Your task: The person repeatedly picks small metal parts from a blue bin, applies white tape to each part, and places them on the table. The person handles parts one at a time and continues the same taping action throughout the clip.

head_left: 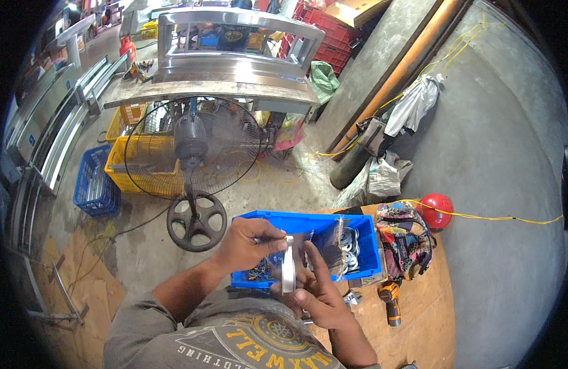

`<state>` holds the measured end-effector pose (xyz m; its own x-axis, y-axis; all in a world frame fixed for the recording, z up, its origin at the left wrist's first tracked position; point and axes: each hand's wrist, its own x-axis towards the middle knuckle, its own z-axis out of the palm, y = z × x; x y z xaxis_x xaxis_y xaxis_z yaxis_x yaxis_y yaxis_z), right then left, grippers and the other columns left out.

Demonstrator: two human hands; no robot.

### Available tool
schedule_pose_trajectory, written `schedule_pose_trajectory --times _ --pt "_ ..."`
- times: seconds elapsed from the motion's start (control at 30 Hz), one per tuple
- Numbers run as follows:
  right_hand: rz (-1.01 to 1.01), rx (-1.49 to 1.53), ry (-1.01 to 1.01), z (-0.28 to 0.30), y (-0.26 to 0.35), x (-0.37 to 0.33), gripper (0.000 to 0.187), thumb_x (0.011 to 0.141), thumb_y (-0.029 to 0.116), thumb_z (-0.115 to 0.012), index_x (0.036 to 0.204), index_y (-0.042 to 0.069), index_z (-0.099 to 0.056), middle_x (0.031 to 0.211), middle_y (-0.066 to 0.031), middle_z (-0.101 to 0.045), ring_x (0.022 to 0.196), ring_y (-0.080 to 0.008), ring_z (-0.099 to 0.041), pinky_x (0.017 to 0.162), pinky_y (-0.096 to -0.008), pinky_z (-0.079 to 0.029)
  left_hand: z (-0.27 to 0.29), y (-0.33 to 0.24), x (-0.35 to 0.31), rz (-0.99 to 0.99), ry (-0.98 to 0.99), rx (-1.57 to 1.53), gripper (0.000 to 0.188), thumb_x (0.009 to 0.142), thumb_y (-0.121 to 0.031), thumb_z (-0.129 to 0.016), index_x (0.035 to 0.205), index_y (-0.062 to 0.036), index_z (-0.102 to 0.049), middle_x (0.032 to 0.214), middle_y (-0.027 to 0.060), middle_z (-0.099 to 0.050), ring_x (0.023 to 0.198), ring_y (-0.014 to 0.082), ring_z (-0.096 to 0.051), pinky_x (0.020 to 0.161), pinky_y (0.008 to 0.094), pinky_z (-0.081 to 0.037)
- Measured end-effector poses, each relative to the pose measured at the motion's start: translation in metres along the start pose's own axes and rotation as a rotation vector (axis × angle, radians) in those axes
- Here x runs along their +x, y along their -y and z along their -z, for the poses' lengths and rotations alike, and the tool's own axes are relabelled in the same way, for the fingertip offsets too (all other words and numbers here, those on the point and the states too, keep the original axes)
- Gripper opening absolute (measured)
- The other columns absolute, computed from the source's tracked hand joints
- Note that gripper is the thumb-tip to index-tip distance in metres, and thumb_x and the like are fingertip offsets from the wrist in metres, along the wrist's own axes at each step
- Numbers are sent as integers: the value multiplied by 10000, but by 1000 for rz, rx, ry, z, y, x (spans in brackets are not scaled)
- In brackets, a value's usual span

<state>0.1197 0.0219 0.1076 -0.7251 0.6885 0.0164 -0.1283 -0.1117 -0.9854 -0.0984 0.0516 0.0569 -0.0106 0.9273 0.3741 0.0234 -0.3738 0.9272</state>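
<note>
Over the blue bin [377, 246], my left hand [250, 243] pinches the upper end of a thin silvery-white disc-like part [289, 267], seen nearly edge-on. Its exact kind does not show. Beside the part is my right hand [326, 298], its index finger and thumb spread apart. The other fingers of that hand reach behind the part's lower end, partly hidden and blurred; whether they touch it is unclear. Several pale ring-shaped pieces [351, 251] lie in the bin's right section. Small dark pieces [258, 270] lie in its left section, partly covered by my hands.
An orange-and-black power drill [391, 302] lies on the wooden board [428, 307] at right, near a patterned cloth bag [407, 237] and a red round object [436, 211]. Ahead stands a fan [192, 138] on a round base. Yellow crates [145, 163] and a metal-topped bench [222, 89] are behind it.
</note>
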Motion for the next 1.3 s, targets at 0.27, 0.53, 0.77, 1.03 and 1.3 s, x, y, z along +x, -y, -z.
schedule_pose_trajectory --times 0.27,0.53,0.77,1.03,1.3 --pt "56 160 -39 5 35 -4 883 973 284 -621 1594 207 2 1324 -300 -535 1111 -315 -650 582 -245 -536 -17 -2 -8 -372 45 313 251 736 -43 -770 985 -59 -739 872 104 -713 764 277 -713 639 346 -558" --pt "136 120 -209 26 34 20 888 963 341 -624 1588 192 -11 1327 -339 -516 1126 -347 -644 512 -276 -581 -24 -17 -22 -335 300 169 180 787 -105 -790 944 -49 -722 897 93 -720 797 262 -719 703 358 -574" --pt "12 130 -179 29 3 27 866 965 374 -612 1589 184 -42 1363 -338 -491 1170 -363 -619 517 -301 -590 -15 -14 -22 -269 168 55 197 780 -116 -828 930 -37 -727 866 110 -731 803 239 -726 700 324 -554" --pt "-106 -93 -121 15 2 8 737 1024 247 -542 1585 107 -86 1361 -203 -518 977 -192 -597 588 -240 -519 -13 -7 -19 -129 37 -36 173 782 -110 -829 894 -26 -728 862 103 -737 774 185 -719 671 297 -542" --pt "-94 -21 -151 -4 28 -3 769 1001 129 -555 1585 98 -56 1236 -214 -598 947 -208 -657 753 -299 -543 -17 10 -10 -215 -6 128 176 784 -87 -811 926 -27 -726 849 103 -728 750 197 -711 648 302 -544"
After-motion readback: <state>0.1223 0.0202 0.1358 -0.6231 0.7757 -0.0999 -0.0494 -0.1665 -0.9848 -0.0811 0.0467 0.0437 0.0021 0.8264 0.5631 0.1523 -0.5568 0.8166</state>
